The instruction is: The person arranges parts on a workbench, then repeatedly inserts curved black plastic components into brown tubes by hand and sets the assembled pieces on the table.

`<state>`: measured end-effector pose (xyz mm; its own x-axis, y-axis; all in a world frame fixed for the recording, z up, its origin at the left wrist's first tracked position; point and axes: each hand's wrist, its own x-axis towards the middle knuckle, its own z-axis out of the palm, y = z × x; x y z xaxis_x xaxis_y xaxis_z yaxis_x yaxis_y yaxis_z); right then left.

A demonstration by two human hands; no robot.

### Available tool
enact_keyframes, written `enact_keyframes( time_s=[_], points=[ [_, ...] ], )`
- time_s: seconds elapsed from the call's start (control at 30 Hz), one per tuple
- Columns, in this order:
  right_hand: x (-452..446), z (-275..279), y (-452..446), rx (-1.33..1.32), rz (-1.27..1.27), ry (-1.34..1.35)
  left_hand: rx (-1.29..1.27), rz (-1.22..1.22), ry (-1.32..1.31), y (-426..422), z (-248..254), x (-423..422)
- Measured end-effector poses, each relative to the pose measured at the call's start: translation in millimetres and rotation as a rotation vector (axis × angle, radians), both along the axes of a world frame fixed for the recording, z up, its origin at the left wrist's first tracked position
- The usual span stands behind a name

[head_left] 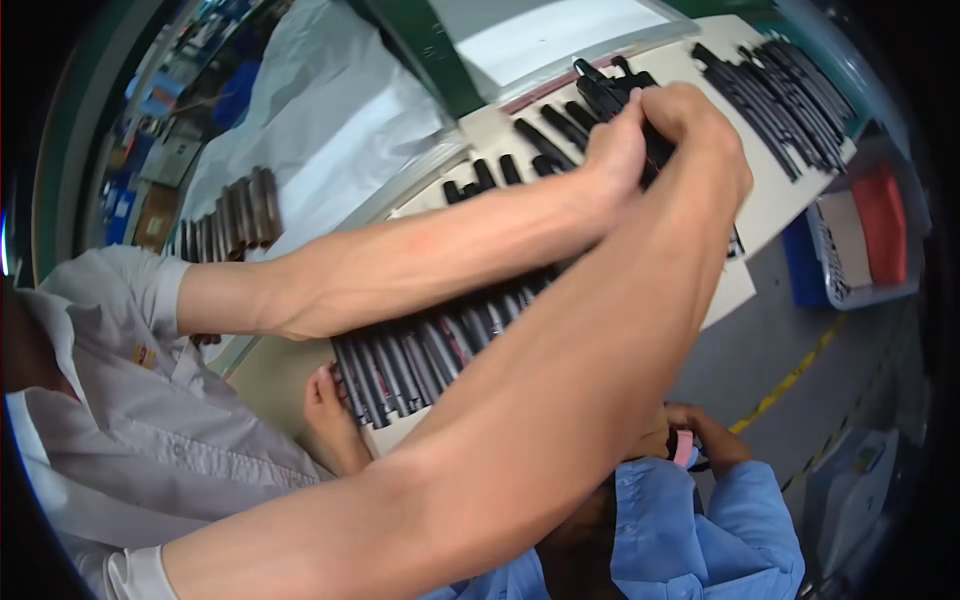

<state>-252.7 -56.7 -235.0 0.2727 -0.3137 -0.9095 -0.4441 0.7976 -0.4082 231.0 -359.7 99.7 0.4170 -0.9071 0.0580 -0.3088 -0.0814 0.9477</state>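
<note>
My left hand (617, 152) and my right hand (695, 118) meet over the upper part of the pale board (785, 195). Both have closed fingers around a small cluster of black tubes (603, 92), whose ends stick out beyond the fingertips; my hands partly hide it. Separate black tubes (545, 142) lie on the board beside my left hand. Under my forearms runs a long row of dark, slim pen-like sticks (405, 365), partly covered by my arms. Another group of dark sticks (770, 100) lies right of my right hand.
A co-worker in a blue shirt (650, 530) is at the bottom, one hand (715, 440) near a pink item. Another person's hand (335, 415) touches the row's left end. Brown tubes (235, 215) lie on white sheeting (330, 110). A bin (865, 235) stands at right.
</note>
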Motion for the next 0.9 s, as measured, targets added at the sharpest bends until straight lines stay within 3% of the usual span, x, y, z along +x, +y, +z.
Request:
enact_keyframes(
  time_s=[0.1,0.23,0.3,0.37,0.47,0.53,0.6,0.73,0.9],
  points=[
    [-23.3,3.5,-23.8,-0.184,-0.204,0.200,-0.019,-0.013,-0.048,-2.2,-5.0,0.8],
    [-84.9,71.6,-41.2,-0.659,-0.150,0.685,-0.038,-0.014,-0.119,-3.2,-8.4,4.0],
    [-100.9,200.8,-69.1,-0.700,-0.325,0.617,-0.051,-0.013,-0.138,-4.4,-9.0,1.6],
    [-103.3,296.1,-89.4,-1.064,-0.978,0.410,-0.056,-0.025,-0.163,-6.1,-11.6,3.1],
    [-118.9,375.2,-133.6,-1.637,-1.032,0.839,-0.065,-0.040,-0.192,-3.9,-11.8,4.5],
    [-123.5,397.3,-170.3,-1.724,-0.832,1.006,-0.076,-0.046,-0.216,-4.8,-11.7,5.6],
    [-116.9,412.1,-207.3,-1.855,-0.427,1.254,-0.080,-0.053,-0.231,-3.6,-11.8,5.0],
    [-103.0,396.0,-276.2,-1.707,-0.134,1.217,-0.067,-0.056,-0.158,-2.4,-8.2,3.8],
    [-87.9,377.8,-313.6,-1.389,0.060,1.108,-0.053,-0.039,-0.138,-0.4,-6.6,-3.8]
  ],
)
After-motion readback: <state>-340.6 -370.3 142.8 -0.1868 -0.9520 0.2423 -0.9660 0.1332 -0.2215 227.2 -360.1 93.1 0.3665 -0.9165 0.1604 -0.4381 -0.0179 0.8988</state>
